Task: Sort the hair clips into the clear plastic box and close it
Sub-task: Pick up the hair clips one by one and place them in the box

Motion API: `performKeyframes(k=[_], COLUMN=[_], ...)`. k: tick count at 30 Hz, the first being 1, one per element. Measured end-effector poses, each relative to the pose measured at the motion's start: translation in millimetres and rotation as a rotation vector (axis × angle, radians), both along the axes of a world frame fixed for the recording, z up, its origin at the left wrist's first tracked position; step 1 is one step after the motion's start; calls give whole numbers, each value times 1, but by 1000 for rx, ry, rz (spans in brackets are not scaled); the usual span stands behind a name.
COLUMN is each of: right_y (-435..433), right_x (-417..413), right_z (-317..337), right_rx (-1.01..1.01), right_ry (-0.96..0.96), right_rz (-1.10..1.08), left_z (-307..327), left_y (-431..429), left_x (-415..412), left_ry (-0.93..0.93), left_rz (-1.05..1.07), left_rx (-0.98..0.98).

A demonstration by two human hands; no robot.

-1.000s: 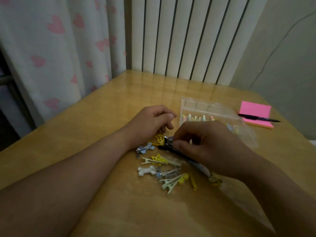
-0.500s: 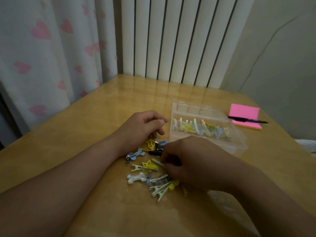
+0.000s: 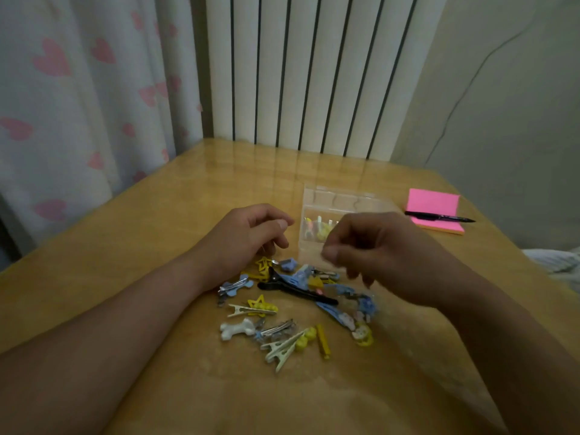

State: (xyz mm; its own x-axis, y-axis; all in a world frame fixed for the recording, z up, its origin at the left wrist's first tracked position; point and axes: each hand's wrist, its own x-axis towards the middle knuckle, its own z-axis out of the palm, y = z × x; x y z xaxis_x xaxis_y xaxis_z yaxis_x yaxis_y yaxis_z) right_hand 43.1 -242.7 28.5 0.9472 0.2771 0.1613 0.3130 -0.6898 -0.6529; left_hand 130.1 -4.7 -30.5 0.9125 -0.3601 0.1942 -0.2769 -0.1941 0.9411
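Note:
A pile of small hair clips (image 3: 292, 309) lies on the wooden table (image 3: 163, 233), among them a long black clip (image 3: 298, 290), a white bone clip (image 3: 237, 329) and a yellow star clip (image 3: 263, 263). Behind the pile stands the clear plastic box (image 3: 342, 202), open, with several clips inside. My left hand (image 3: 248, 240) rests on the table at the pile's left edge, fingers loosely curled, holding nothing I can see. My right hand (image 3: 383, 255) hovers above the pile in front of the box, thumb and forefinger pressed together; motion blur hides whether a clip is between them.
A pink sticky-note pad (image 3: 434, 208) with a black pen (image 3: 439, 217) across it lies at the right, behind the box. A white radiator (image 3: 314, 73) and a heart-print curtain (image 3: 78, 89) stand behind the table.
My right hand has lifted off the pile and moved up toward the box, uncovering the black clip and the blue clips. My left hand has stayed in place.

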Motion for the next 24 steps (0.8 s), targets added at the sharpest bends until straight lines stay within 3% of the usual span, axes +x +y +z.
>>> performKeyframes(k=[7,24], right_y=[-32,-6], right_x=[30,99], right_z=[-6,1], right_rx=[130,-468], right_ry=[-121,-34], right_rz=[-372,-420], left_z=[-2,-3], left_y=[1,1], left_x=[2,4], left_ry=[7,-22], left_rz=[7,-8], left_rx=[-14,11])
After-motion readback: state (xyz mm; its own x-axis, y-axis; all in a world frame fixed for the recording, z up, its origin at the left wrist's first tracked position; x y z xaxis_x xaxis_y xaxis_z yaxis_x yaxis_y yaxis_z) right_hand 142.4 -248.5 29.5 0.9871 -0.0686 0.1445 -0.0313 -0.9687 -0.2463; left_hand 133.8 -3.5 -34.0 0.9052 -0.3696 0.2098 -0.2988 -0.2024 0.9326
